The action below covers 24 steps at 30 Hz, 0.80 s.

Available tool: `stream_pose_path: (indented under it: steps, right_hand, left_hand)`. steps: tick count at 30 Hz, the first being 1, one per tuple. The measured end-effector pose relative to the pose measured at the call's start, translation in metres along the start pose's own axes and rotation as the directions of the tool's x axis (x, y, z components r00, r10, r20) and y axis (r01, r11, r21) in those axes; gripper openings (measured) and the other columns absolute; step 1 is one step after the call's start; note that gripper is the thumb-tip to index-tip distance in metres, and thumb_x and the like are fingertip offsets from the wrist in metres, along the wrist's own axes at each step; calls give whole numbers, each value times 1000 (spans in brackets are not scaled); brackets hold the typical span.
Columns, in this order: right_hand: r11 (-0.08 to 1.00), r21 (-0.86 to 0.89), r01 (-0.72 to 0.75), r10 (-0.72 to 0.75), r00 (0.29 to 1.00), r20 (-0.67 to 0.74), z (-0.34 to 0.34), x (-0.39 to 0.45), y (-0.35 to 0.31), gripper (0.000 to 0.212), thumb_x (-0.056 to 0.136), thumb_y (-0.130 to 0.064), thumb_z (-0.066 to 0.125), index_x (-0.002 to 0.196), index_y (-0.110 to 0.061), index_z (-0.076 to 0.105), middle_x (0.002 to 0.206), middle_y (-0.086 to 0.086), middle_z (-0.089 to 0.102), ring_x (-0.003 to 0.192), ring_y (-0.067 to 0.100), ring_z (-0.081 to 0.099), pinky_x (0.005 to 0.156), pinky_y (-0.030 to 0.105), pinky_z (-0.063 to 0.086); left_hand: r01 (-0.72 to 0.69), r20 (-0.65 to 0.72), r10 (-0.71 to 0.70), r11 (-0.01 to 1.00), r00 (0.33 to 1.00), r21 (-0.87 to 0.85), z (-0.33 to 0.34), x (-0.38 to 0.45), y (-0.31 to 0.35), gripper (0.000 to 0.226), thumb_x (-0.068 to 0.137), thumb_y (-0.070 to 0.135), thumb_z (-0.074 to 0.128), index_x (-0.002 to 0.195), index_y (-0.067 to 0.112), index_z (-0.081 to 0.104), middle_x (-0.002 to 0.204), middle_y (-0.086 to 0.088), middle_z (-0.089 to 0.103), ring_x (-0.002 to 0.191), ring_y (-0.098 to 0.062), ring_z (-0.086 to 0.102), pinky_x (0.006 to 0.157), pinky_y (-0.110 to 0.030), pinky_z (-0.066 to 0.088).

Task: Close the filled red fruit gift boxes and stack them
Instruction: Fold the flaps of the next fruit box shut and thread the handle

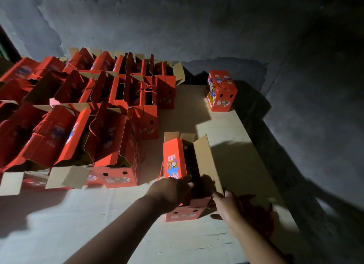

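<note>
Head cam view, pretty dim in here. I've got one open red box [184, 185] right in front of me on the pale floor sheet [98, 224], standing apart from the rest. Its long flaps are up, the printed red one on the left and the plain brown one [208, 163] leaning out to the right. My left hand [171, 192] is reaching over the near end into the opening, fingers loosely curled on the top edge, not clamped on anything I can make out. My right hand [226, 206] sits at the box's near right corner, fingers partly spread against the base of the brown flap.

To the left there's a whole crowd of open boxes [82, 114] in rows with flaps sticking up. One closed box [220, 90] stands alone further back near the grey wall [197, 27].
</note>
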State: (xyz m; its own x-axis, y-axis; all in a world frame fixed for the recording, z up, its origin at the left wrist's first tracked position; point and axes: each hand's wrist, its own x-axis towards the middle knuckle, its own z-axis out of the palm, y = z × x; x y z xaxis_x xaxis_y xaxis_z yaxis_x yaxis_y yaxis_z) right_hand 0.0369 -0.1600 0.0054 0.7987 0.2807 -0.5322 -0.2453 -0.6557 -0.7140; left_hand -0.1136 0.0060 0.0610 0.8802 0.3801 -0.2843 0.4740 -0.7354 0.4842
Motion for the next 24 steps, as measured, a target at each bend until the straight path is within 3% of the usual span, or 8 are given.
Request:
stream_pose_path:
  steps: [3, 7, 11, 15, 18, 20, 22, 24]
  right_hand:
    - [993, 108, -56, 54, 998, 22, 2, -6, 4, 41, 103, -25, 64, 140, -11, 54, 107, 10, 73, 85, 23, 77, 68, 47, 67]
    - [943, 277, -185, 161, 981, 106, 8, -13, 5, 25, 101, -27, 68, 116, -7, 67, 100, 19, 75, 88, 32, 77, 66, 45, 66]
    - [937, 308, -165, 154, 986, 62, 17, -11, 2, 28, 96, -27, 77, 107, -5, 62, 89, 18, 71, 69, 28, 71, 65, 45, 65]
    - [945, 291, -150, 155, 988, 6, 19, -4, 3, 12, 99, -20, 70, 101, -16, 59, 95, 20, 72, 70, 31, 71, 70, 52, 66]
    - [944, 281, -175, 173, 984, 33, 17, 4, 7, 17, 100, -15, 67, 116, -9, 63, 98, 23, 74, 76, 34, 75, 71, 53, 66]
    - [947, 264, -183, 173, 983, 62, 15, 7, 8, 23, 99, -14, 67, 120, -6, 61, 98, 23, 75, 81, 35, 76, 72, 52, 66]
    - [945, 271, -181, 173, 983, 53, 13, 10, 7, 25, 99, -12, 67, 121, -11, 55, 99, 23, 75, 81, 35, 76, 72, 51, 66]
    - [944, 275, -184, 179, 983, 42, 11, 16, 4, 33, 99, -15, 69, 127, -13, 52, 102, 23, 74, 84, 36, 76, 70, 49, 66]
  left_hand:
    - [-67, 127, 20, 924, 992, 377, 1, 16, 4, 53, 111, 40, 43, 161, 26, 30, 155, -5, 48, 133, -36, 57, 92, -48, 59]
    - [175, -116, -150, 952, 982, 250, 15, 20, 2, 69, 103, 57, 49, 160, 27, 25, 159, -21, 35, 121, -43, 60, 84, -41, 54]
    - [55, -109, -38, 985, 993, 161, 27, 29, -12, 81, 99, 29, 57, 164, 23, 10, 171, -14, -22, 159, -47, 3, 114, -51, 43]
    - [-168, 77, 150, 899, 986, 405, 32, 36, -9, 54, 105, 34, 49, 157, 40, 35, 171, -3, -25, 154, -45, -27, 115, -79, 24]
    - [-90, 9, 94, 910, 996, 405, 30, 34, -13, 44, 108, 38, 42, 151, 31, 44, 173, -12, 7, 154, -56, -14, 110, -77, 36]
    - [19, -194, 42, 954, 980, 299, 28, 28, -15, 36, 108, 32, 45, 141, 25, 56, 161, -16, 35, 151, -55, 22, 108, -66, 46]
    - [213, -340, -197, 977, 920, 10, 23, 21, -20, 29, 104, 20, 53, 131, 17, 61, 151, -22, 42, 121, -41, 62, 85, -44, 60]
    - [320, -302, -367, 927, 880, -194, 15, 13, -29, 16, 101, 10, 53, 103, 13, 69, 115, -17, 67, 91, -32, 71, 66, -38, 58]
